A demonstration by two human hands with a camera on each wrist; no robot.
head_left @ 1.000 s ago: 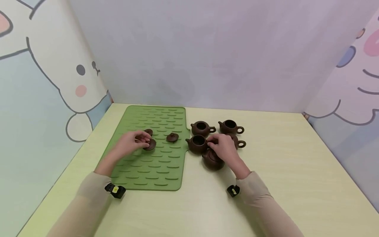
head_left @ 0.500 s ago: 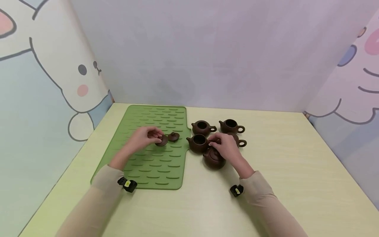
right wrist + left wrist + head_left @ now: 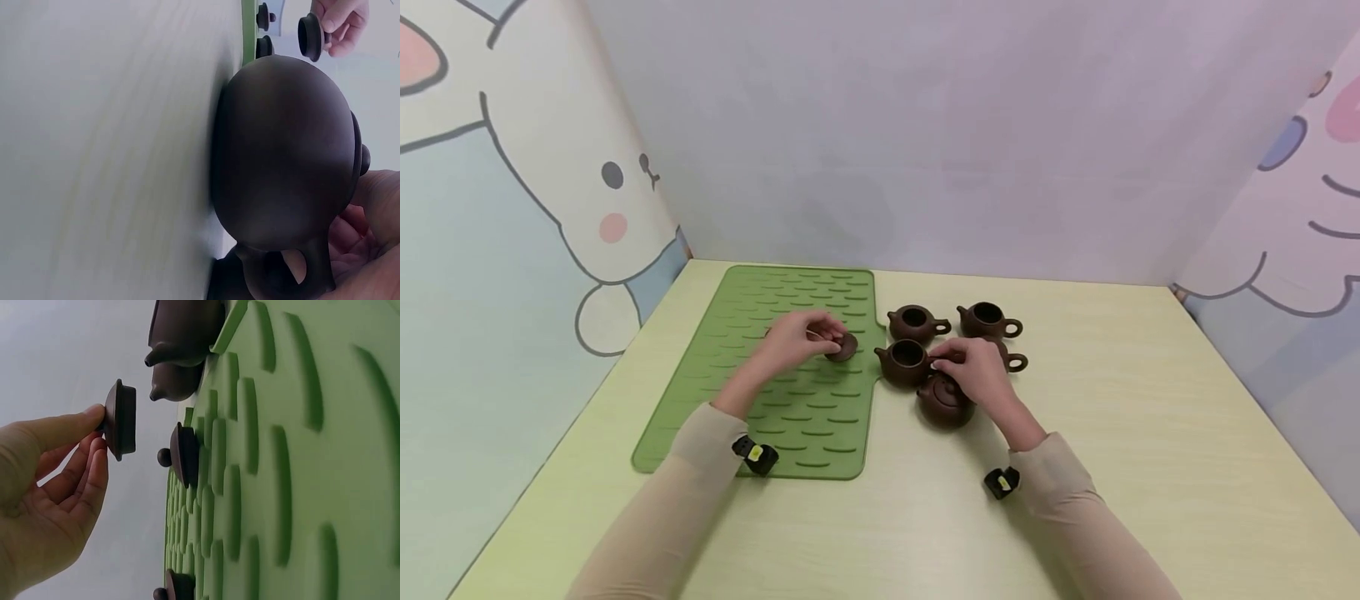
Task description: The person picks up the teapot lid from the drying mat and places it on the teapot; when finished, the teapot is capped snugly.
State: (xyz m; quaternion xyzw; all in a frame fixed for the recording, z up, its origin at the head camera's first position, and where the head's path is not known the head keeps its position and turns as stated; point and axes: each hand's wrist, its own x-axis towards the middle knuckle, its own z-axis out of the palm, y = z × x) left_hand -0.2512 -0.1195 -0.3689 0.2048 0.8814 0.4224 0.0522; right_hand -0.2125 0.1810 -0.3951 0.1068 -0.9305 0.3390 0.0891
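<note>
My left hand (image 3: 797, 340) pinches a dark brown teapot lid (image 3: 122, 420) by its knob, held above the green mat. In the left wrist view another lid (image 3: 185, 455) sits on the mat beyond it, and a third lid (image 3: 180, 586) lies lower down. My right hand (image 3: 981, 371) has thumb and fingers together at the handle of a lidless teapot (image 3: 895, 367). Just in front of that hand stands a lidded teapot (image 3: 281, 150), its knob near the hand in the right wrist view. The right fingertips are hidden there behind this pot.
Two lidless teapots, one back left (image 3: 913, 323) and one back right (image 3: 988, 318), stand behind. Another teapot (image 3: 1017, 363) is partly covered by the right hand. The ridged green mat (image 3: 805, 417) lies left of the pots on the pale table (image 3: 1112, 375).
My left hand has carried the pinched lid rightward across the mat, over to the lid near its right side. The right hand stays at the lidless teapot's handle.
</note>
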